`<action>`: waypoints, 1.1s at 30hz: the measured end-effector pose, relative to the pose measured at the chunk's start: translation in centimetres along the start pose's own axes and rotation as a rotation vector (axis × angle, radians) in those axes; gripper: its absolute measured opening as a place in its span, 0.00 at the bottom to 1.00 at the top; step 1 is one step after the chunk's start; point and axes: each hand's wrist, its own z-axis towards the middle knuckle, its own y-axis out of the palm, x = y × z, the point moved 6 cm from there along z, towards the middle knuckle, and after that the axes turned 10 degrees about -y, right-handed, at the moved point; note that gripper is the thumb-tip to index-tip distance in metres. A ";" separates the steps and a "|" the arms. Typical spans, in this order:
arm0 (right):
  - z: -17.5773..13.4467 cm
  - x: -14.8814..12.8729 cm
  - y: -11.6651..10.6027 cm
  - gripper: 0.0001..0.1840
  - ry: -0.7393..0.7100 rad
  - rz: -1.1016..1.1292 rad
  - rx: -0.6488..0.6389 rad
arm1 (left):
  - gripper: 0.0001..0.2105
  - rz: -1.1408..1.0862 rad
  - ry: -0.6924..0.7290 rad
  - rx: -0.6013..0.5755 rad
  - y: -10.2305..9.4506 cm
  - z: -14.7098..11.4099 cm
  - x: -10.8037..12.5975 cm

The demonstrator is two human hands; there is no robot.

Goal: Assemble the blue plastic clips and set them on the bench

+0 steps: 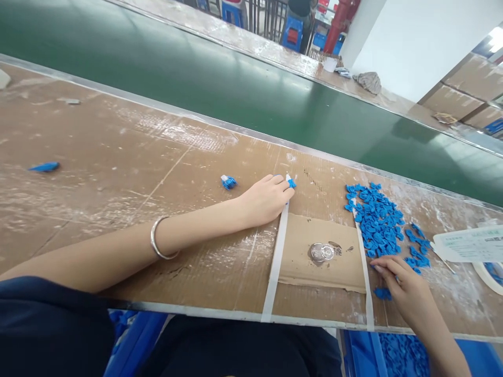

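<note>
My left hand (269, 198) rests on the cardboard-covered table with its fingers curled down. A small blue piece with a white tip (291, 183) shows at its fingertips, mostly hidden. My right hand (406, 290) is pinched at the near edge of a pile of small blue curled pieces (375, 217). A bit of a blue piece (373, 266) shows at its fingertips. Another blue piece (382, 293) lies just below those fingers. Between my hands, a cardboard sheet (302, 267) carries a small clear round item (322, 252), whose kind I cannot make out.
A blue bundle with a white end (228, 182) lies left of my left hand, and a blue sliver (45, 167) farther left. A green conveyor belt (236, 94) runs behind the table. At right are a white printed packet (469, 244) and a white-rimmed container (485, 277).
</note>
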 end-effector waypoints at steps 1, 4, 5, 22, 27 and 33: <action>0.1 0.2 0.1 0.22 -0.002 0.016 -0.023 | 0.07 -0.010 0.011 0.011 0.0 0.0 0.1; 0.7 0.4 0.2 0.25 -0.023 0.044 -0.074 | 0.06 -0.042 0.027 0.012 -0.1 0.0 0.4; 0.9 0.3 0.1 0.25 -0.031 0.043 -0.075 | 0.06 -0.050 0.027 0.000 -0.2 0.0 0.4; -1.0 -4.2 0.3 0.11 -0.293 -0.295 0.172 | 0.09 -1.339 -0.252 -0.349 -1.0 -0.6 1.6; -1.7 -4.1 0.5 0.15 -0.227 -0.324 0.177 | 0.08 -1.630 -0.337 -0.482 0.3 -0.7 2.1; -2.3 -3.9 0.2 0.15 -0.202 -0.313 0.193 | 0.08 -1.623 -0.396 -0.512 1.0 -0.7 2.2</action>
